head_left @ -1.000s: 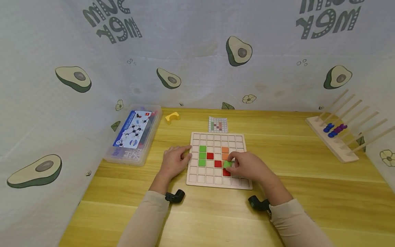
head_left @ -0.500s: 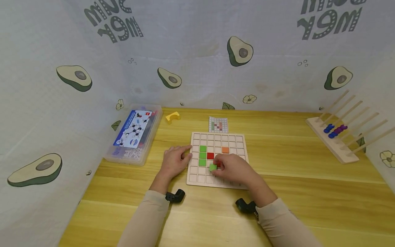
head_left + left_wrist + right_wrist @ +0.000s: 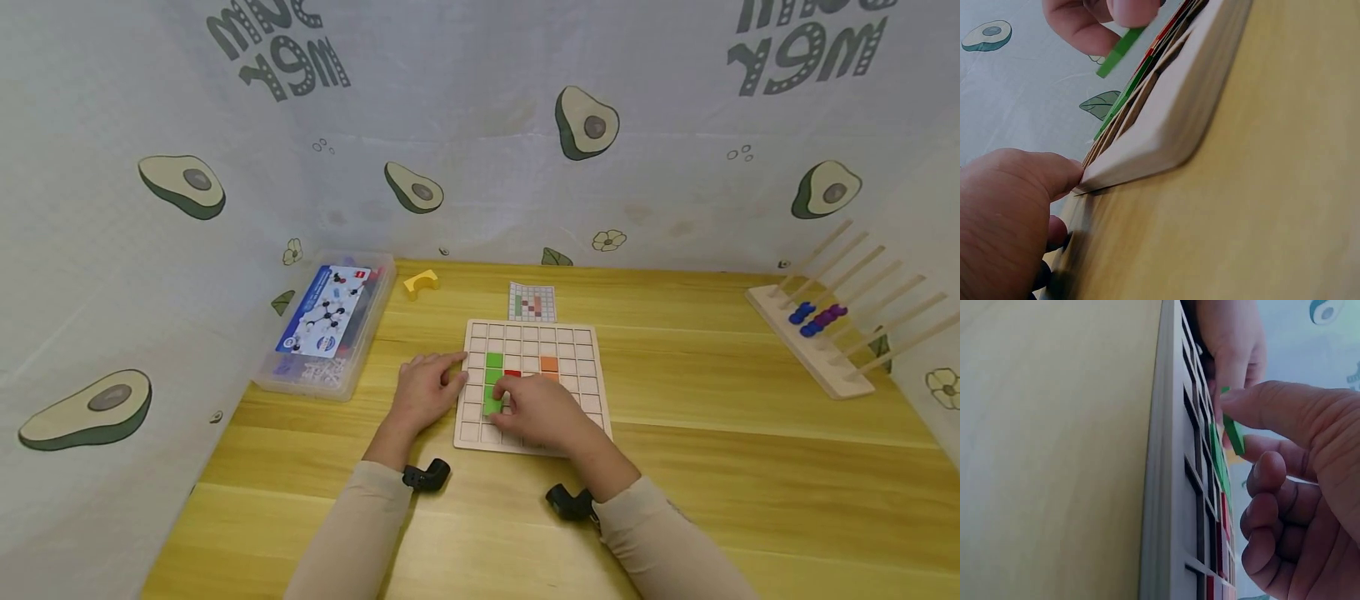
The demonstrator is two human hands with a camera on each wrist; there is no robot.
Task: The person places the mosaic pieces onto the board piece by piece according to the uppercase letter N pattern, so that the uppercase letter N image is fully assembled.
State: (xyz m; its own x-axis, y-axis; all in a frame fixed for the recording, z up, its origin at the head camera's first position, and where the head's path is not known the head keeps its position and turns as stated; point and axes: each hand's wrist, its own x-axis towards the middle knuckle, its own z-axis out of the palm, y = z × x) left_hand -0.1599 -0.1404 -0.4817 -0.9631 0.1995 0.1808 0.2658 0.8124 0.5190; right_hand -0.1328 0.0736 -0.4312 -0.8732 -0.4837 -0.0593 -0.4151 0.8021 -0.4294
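Between thumb and index finger my right hand (image 3: 543,410) pinches a green square tile (image 3: 1233,431), tilted just above the wooden grid board (image 3: 587,385). In the head view the tile overlaps the lower end of a column of green tiles (image 3: 493,361) set in the board's left part. A red tile (image 3: 512,374) and orange tiles (image 3: 549,364) sit farther right, partly covered by my right hand. My left hand (image 3: 423,390) lies on the table, its thumb and index fingertips at the board's left edge. The left wrist view shows the held tile (image 3: 1119,55) over the cells.
Behind the board lies a printed pattern card (image 3: 532,302) with a coloured grid. A yellow arch block (image 3: 421,284) and a clear plastic case (image 3: 324,325) stand to the left. On the right is a wooden peg rack (image 3: 810,340) with blue and purple beads.
My right hand has carried the green tile leftward across the board, from the orange and red tiles to the green column. The left hand stays at the board's edge.
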